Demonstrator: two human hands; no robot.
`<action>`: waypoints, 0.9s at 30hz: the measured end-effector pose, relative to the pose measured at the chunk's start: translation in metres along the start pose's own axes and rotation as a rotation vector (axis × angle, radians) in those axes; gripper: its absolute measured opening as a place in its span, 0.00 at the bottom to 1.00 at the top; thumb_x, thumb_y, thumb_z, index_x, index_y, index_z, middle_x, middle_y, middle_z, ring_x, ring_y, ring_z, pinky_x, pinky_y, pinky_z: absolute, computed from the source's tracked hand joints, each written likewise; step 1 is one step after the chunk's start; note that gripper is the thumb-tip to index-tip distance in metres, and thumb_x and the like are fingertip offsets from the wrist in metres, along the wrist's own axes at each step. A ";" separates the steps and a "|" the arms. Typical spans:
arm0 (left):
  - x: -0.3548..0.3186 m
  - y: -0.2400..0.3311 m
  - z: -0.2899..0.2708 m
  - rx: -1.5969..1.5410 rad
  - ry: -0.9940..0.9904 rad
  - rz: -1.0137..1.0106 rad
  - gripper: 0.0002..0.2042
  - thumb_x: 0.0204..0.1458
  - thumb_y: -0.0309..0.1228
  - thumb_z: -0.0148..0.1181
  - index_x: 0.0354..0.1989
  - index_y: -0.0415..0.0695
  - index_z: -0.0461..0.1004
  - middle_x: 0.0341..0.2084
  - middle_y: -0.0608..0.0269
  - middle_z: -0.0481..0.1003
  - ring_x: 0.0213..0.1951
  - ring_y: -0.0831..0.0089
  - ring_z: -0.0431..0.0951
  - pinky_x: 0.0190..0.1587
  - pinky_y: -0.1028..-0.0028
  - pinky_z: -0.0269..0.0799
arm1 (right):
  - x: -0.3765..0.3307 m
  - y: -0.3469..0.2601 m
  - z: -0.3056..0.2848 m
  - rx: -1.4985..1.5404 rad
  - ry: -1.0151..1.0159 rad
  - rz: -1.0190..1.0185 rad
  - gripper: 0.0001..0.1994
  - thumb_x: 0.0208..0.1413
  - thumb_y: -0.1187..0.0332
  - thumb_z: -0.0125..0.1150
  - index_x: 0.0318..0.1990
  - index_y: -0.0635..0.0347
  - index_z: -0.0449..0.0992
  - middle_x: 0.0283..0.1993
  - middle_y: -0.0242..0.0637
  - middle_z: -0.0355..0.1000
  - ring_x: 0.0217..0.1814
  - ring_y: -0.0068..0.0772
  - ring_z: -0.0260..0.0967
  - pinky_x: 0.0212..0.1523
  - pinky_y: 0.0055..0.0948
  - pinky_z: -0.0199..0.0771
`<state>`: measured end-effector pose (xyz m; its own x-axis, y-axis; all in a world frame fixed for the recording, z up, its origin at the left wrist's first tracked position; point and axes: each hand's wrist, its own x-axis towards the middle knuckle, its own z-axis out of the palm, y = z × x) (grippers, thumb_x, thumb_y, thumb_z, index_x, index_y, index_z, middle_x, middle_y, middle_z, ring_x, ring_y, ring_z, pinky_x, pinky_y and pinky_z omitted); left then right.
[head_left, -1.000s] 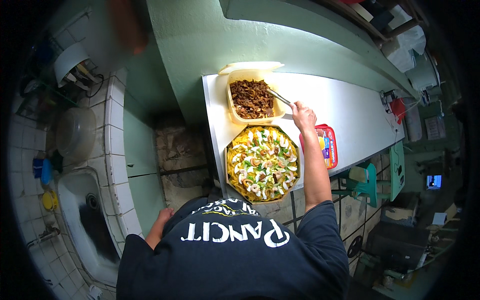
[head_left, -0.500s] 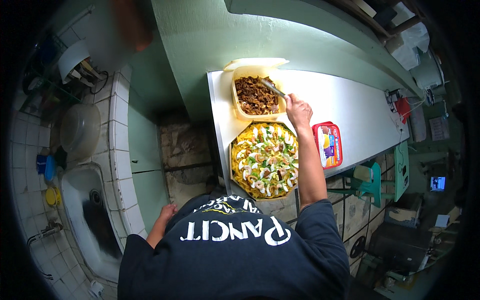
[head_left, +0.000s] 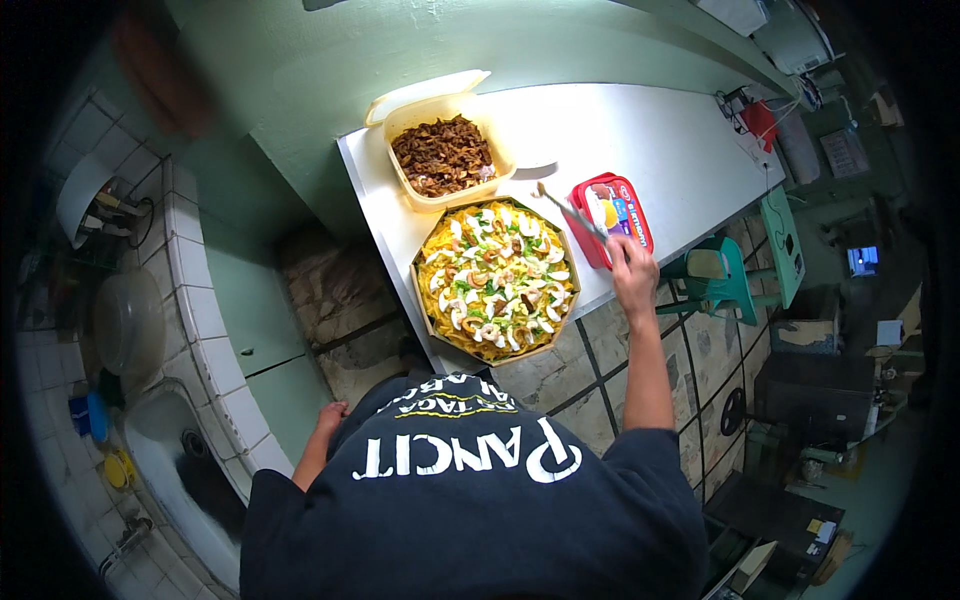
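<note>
My right hand (head_left: 633, 275) is closed round metal tongs (head_left: 580, 218), held above the red tub (head_left: 613, 215) with a printed lid. A small brown bit shows at the tongs' tips. To their left lies an octagonal tray (head_left: 574, 311) of yellow noodles topped with egg slices, shrimp and chopped greens. Behind it stands an open cream plastic container (head_left: 497, 143) of dark brown shredded food, its pale lid (head_left: 425, 95) leaning at the back. My left hand (head_left: 335, 412) hangs beside my body, its fingers curled and partly hidden; I see nothing in it.
The white table (head_left: 690, 150) runs along the green wall. On the left are a tiled counter (head_left: 212, 325) and a sink (head_left: 165, 450). A teal plastic chair (head_left: 722, 275) stands beyond the table's right side; a red item (head_left: 760, 122) and cables lie at its far end.
My right hand has drawn the tongs out of the brown food, back and to the right, over the red tub. My view has shifted; my left hand stays by my side.
</note>
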<state>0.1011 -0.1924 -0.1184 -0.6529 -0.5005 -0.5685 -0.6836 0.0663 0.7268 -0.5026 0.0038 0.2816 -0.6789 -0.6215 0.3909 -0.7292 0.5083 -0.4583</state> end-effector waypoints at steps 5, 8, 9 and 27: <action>0.015 0.024 -0.014 -0.013 -0.066 -0.163 0.16 0.55 0.41 0.55 0.44 0.42 0.78 0.31 0.61 0.80 0.29 0.71 0.74 0.31 0.70 0.69 | -0.088 0.024 -0.014 0.020 -0.139 0.339 0.10 0.59 0.66 0.57 0.37 0.64 0.78 0.31 0.43 0.75 0.32 0.39 0.74 0.36 0.33 0.71; 0.020 0.044 -0.017 -0.173 -0.058 -0.339 0.15 0.55 0.42 0.55 0.42 0.44 0.78 0.30 0.64 0.79 0.23 0.75 0.71 0.25 0.71 0.65 | -0.113 0.025 -0.006 0.038 -0.155 0.379 0.11 0.58 0.63 0.57 0.36 0.61 0.79 0.33 0.43 0.75 0.36 0.46 0.74 0.38 0.37 0.71; 0.020 0.049 -0.017 -0.254 -0.032 -0.393 0.15 0.55 0.42 0.55 0.42 0.45 0.78 0.29 0.65 0.79 0.22 0.75 0.70 0.23 0.72 0.64 | -0.117 0.024 -0.003 0.005 -0.150 0.354 0.11 0.58 0.63 0.57 0.36 0.60 0.79 0.33 0.43 0.75 0.36 0.46 0.74 0.38 0.38 0.71; 0.009 0.004 -0.005 -0.331 -0.060 -0.213 0.15 0.55 0.39 0.56 0.39 0.40 0.79 0.28 0.63 0.79 0.34 0.73 0.75 0.41 0.72 0.70 | -0.102 0.018 -0.007 -0.074 -0.198 0.302 0.11 0.58 0.62 0.57 0.36 0.61 0.79 0.34 0.41 0.76 0.35 0.44 0.74 0.37 0.36 0.71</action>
<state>0.0946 -0.2010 -0.1185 -0.5322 -0.4214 -0.7343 -0.6700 -0.3206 0.6696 -0.4468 0.0804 0.2392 -0.8403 -0.5360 0.0815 -0.5072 0.7239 -0.4677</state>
